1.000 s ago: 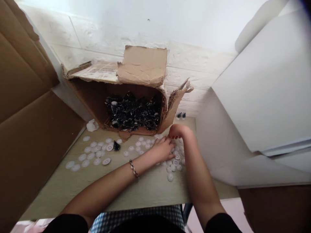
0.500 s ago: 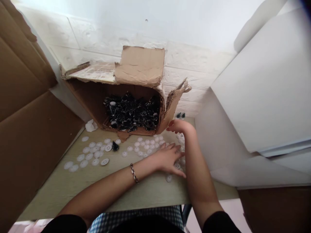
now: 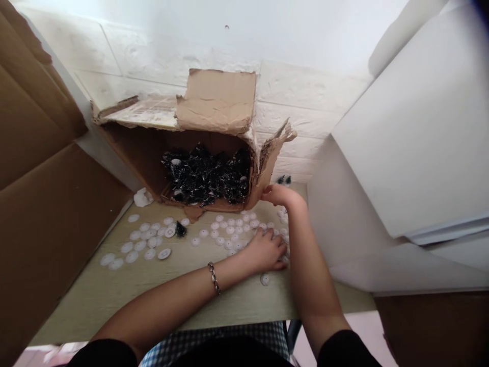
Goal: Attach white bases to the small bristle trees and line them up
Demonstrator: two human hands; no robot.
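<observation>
My left hand (image 3: 266, 251) rests low over the table, fingers bent down onto small white plastic discs (image 3: 229, 230). Whatever lies under its fingertips is hidden. Farther back, my right hand (image 3: 282, 196) bends in at the wrist, its fingers curled beside the lower edge of the torn cardboard flap (image 3: 269, 158). The fingertips meet the flap's outline, and I cannot make out anything between them. Miniature dark green bristle trees (image 3: 208, 173) with whitish tips and some white bases fill the open cardboard box (image 3: 133, 153).
Another group of white discs (image 3: 140, 246) lies at the left with one small tree (image 3: 181, 229). Two small trees (image 3: 284, 179) stand by the wall behind my right hand. Cardboard (image 3: 57, 219) borders the left side, white panels (image 3: 412, 132) the right. Crumpled white paper (image 3: 142, 197) sits beside the box.
My left hand's spread fingers have drawn in and bent down onto the discs. My right hand has shifted slightly left, close against the flap. The view has moved a little.
</observation>
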